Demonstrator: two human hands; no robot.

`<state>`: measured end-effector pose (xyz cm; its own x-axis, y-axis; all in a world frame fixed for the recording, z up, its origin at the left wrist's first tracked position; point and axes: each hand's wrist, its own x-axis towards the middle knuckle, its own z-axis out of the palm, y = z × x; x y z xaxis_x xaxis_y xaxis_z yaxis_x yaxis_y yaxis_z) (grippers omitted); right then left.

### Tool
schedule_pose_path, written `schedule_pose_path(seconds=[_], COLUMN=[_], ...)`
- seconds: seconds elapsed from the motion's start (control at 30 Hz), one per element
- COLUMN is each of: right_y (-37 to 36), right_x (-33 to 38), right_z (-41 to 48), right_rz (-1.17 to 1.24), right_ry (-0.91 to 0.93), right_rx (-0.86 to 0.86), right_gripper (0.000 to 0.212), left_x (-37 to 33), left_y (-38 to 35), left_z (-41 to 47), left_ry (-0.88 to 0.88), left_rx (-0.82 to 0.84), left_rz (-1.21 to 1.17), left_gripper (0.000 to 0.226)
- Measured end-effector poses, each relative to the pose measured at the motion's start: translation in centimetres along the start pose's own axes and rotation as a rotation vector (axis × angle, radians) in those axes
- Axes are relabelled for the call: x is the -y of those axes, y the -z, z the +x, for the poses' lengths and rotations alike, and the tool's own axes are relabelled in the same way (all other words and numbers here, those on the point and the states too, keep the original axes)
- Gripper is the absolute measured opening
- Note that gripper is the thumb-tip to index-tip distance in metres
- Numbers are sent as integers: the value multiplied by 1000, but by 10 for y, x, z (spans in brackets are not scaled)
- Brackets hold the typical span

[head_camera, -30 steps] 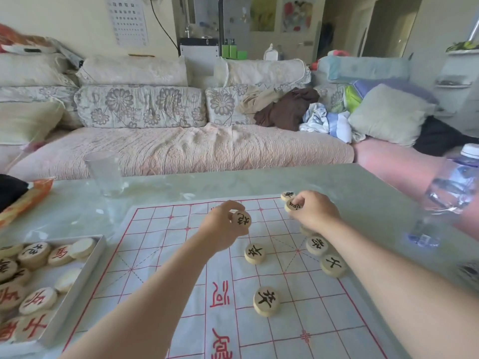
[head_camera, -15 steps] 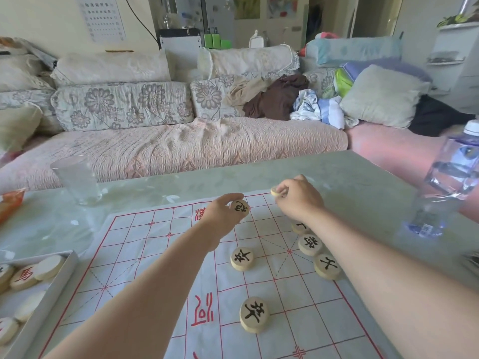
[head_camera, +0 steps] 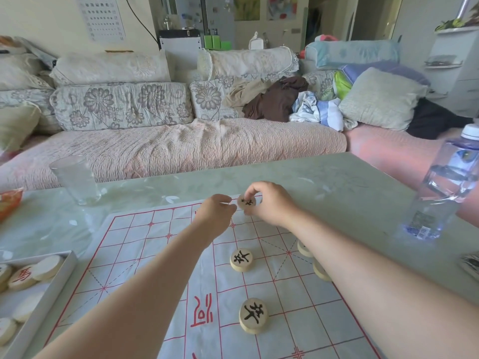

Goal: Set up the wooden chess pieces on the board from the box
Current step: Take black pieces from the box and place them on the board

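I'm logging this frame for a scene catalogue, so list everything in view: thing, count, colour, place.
Paper chess board: one, white with red grid, on the table.
Round wooden chess pieces with black characters: two in full view on the board, two partly hidden by the right forearm.
White box: one, left edge, holding pale pieces, some red-lettered.
Clear drinking glass: one, far left of table.
Clear plastic water bottle: one, right.
Floral sofa: one, behind, with cushions and clothes.
Left hand: fingers closed; contents unclear.
Right hand: fingers pinching one wooden piece.
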<state>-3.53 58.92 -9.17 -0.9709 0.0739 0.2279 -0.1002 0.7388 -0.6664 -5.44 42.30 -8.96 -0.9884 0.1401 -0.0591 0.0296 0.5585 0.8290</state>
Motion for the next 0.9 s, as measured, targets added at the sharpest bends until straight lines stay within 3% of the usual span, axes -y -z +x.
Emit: schedule_pose_path(seconds=[0.1, 0.17, 0.5, 0.7, 0.9], right_y=[2, 1, -18, -15, -22], right_x=[-13, -19, -14, -2, 45], right_z=[3, 3, 13, 4, -12], right_rz=[-88, -132, -284, -349, -201], right_ry=[-86, -118, -115, -52, 37], right_rx=[-87, -81, -1, 32, 83], right_gripper=[22, 24, 24, 5, 11], left_x=[9, 16, 28, 31, 39], left_y=[6, 8, 5, 15, 47], left_z=[0, -1, -2, -9, -32], left_ry=[-121, -145, -140, -197, -212], left_rx=[-62, -46, -14, -70, -134], left_rz=[525, 696, 772, 672, 580], left_gripper=[30, 35, 45, 44, 40])
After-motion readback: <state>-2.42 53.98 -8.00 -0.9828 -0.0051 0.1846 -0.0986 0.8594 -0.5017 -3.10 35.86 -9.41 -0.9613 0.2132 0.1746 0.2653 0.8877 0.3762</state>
